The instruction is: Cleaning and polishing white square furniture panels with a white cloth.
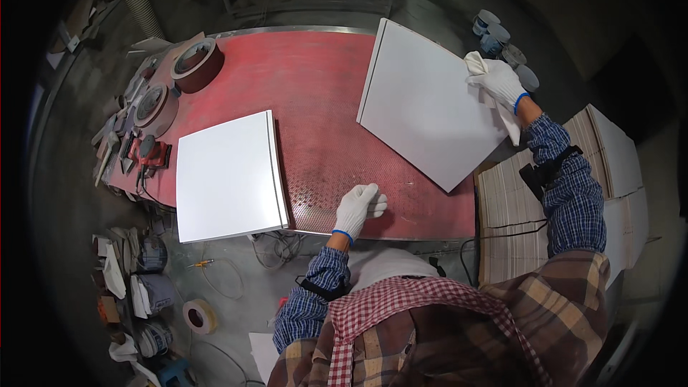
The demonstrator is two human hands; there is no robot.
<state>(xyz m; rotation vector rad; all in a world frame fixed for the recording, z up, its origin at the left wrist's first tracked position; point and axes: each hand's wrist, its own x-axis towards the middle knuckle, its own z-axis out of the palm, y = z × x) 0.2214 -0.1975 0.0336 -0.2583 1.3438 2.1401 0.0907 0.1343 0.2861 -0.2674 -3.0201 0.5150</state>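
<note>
My right hand [500, 84], in a white knit glove with a blue cuff, is closed round a white cloth [510, 126] that hangs down past its edge. It rests at the right side of a grey-white panel [428, 104], which lies turned at an angle over the right part of the red table [315, 86]. My left hand [360, 209], gloved alike, is near the table's front edge, with its fingers curled in and nothing visible in them. To its left, a second white panel [228, 178] lies partly over the front edge.
Large sanding-belt rolls [197, 64] and a red sander [149, 152] with a cord sit at the table's left. Stacked panels [510, 208] stand close on my right. Several buckets [494, 37] are beyond the far right corner. A tape roll [200, 316] and cords lie on the floor.
</note>
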